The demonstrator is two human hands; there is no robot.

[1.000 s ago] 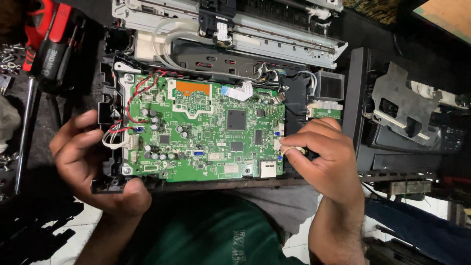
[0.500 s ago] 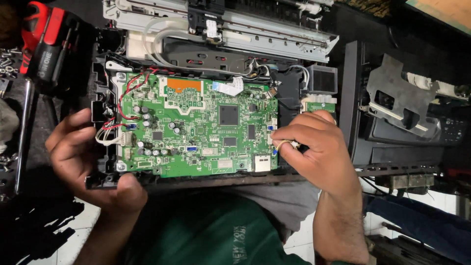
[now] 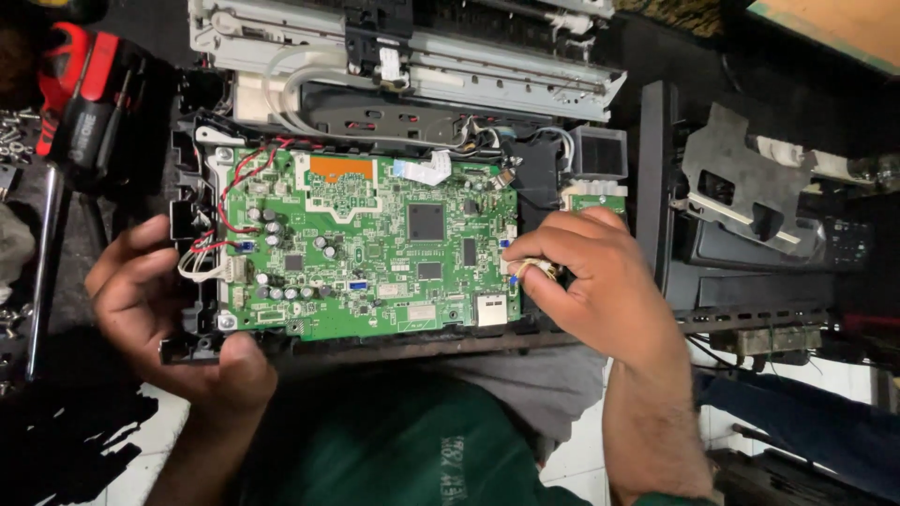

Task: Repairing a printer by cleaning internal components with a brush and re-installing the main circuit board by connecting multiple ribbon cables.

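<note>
Since the earlier frames, little has shifted: both hands keep their stations on the opened device, and the right hand [image 3: 600, 281] remains at the right edge of the green circuit board [image 3: 366, 248], its fingertips drawn slightly closer to the board's edge. Thumb and forefinger are pinched shut on a small white connector [image 3: 527, 269] with thin wires, held just beside the board's right margin; whether the connector is seated in a socket cannot be told.

That board lies flat in a black plastic frame [image 3: 192, 281], at the middle of the view, directly in front of the person's green shirt [image 3: 394, 450]. Red and white wires [image 3: 220, 234] run along its left edge.

On that side, the left hand [image 3: 159, 309] wraps the frame's left side, fingers curled around the outer edge and thumb pressed on the lower left corner.

Beyond the board sits a grey metal rail assembly [image 3: 469, 66] with white tubing [image 3: 281, 80]. To the far left lies a red-and-black screwdriver [image 3: 80, 103], its shaft pointing toward the person. To the right stands a black housing panel [image 3: 750, 197], apart from the board.
</note>
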